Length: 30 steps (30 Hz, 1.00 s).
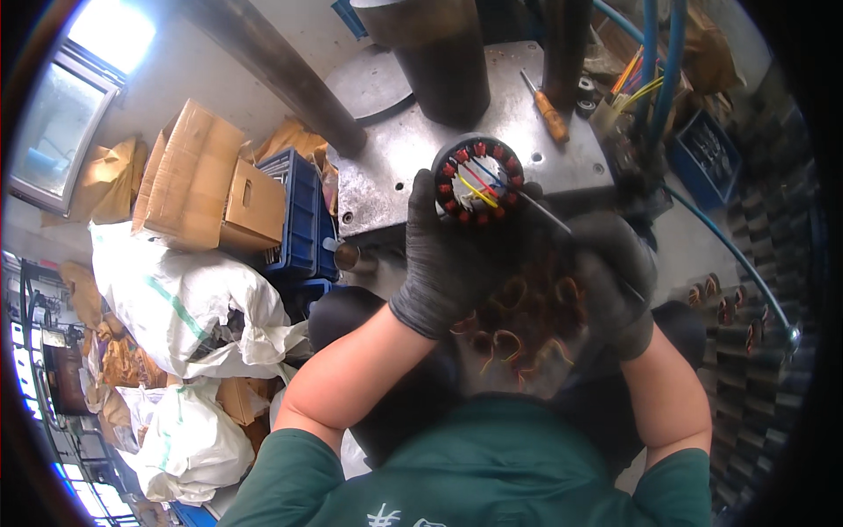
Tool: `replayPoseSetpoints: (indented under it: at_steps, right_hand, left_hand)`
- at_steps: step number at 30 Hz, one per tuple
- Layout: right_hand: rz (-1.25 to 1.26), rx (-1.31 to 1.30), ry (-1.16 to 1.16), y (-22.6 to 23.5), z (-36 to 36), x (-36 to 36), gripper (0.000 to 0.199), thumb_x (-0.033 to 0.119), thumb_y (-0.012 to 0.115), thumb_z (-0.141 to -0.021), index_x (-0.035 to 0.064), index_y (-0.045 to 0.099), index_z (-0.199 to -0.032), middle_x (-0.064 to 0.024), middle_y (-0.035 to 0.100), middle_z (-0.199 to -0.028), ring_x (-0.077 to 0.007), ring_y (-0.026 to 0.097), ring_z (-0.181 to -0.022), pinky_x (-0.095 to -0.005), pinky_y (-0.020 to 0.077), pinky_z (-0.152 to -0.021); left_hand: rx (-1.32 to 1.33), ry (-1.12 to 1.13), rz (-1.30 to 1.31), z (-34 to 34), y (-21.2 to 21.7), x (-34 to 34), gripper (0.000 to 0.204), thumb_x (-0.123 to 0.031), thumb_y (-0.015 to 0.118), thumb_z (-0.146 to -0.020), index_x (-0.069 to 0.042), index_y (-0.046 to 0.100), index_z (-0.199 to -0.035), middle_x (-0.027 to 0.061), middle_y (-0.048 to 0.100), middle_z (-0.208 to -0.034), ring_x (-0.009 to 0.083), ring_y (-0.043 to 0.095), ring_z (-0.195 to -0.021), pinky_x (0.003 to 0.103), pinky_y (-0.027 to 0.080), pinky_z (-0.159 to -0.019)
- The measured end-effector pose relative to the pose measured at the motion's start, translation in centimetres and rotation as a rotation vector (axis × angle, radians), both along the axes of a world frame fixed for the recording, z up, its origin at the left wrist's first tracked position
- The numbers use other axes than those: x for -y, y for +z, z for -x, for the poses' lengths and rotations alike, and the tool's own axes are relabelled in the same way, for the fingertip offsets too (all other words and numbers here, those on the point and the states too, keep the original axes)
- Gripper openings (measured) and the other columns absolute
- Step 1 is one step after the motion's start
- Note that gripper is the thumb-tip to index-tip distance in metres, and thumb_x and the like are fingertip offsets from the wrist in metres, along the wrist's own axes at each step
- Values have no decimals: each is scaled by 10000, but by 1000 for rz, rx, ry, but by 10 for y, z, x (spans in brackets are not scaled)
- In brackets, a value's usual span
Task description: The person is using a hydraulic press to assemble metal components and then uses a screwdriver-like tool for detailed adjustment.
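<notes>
Over the steel worktop (395, 167), left hand (448, 255) clamps the round stator (479, 180) upright; right hand (615, 272) grips a thin probe (544, 213) poking its coloured wires. One slip could nick winding insulation.

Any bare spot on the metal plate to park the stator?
Bare patch on the metal plate left of the stator, below the dark cylinder. Right side is crowded: screwdriver, wires.

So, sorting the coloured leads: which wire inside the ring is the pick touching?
The yellow wire crossing the round black stator; red and blue lie beside it.
</notes>
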State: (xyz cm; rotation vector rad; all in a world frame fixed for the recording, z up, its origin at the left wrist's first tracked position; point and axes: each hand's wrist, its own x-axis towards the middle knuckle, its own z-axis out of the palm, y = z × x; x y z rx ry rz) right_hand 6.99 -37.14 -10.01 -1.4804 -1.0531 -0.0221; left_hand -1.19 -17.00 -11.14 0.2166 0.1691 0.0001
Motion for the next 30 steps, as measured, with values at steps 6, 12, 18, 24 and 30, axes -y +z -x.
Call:
replayPoseSetpoints:
  at_steps: [6,12,18,24,30]
  right_hand:
    - [3,-52,31,-4,-2,-2,140,40,595,-968,9,685,-1072,-109,710,-969,-170,672,-823,-316,545,-765]
    - [-63,-470,122,-14,-4,3,193,119,599,-986,4,698,-1106,-89,738,-1025,-165,679,-923,-308,523,-886]
    - [-188,-609,210,-17,0,-2,252,178,621,-967,-4,697,-1125,-100,740,-1041,-176,680,-969,-322,524,-917]
    - [-43,-454,83,-19,-1,8,247,147,610,-942,-18,672,-1115,-106,717,-966,-184,660,-881,-330,524,-839]
    - [-58,-70,51,-17,2,15,182,81,606,-938,3,650,-1096,-112,659,-957,-177,628,-829,-344,514,-744]
  left_hand:
    - [0,18,10,0,2,3,1017,-830,543,-850,-65,463,-1514,210,526,-1472,398,477,-1402,564,332,-1209]
    - [46,-2,-33,-1,-1,3,883,-712,648,-873,-38,539,-1433,173,615,-1350,355,600,-1239,567,438,-1139]
    - [-63,49,-11,-11,-10,-3,951,-838,516,-844,-109,527,-1455,195,594,-1362,405,574,-1261,586,404,-1134]
    - [-47,26,139,-11,-8,0,906,-823,510,-856,-112,559,-1416,183,624,-1306,382,605,-1194,599,425,-1112]
    - [267,-60,166,-4,-16,-18,932,-840,522,-839,-92,572,-1393,202,636,-1309,353,601,-1210,528,399,-1122]
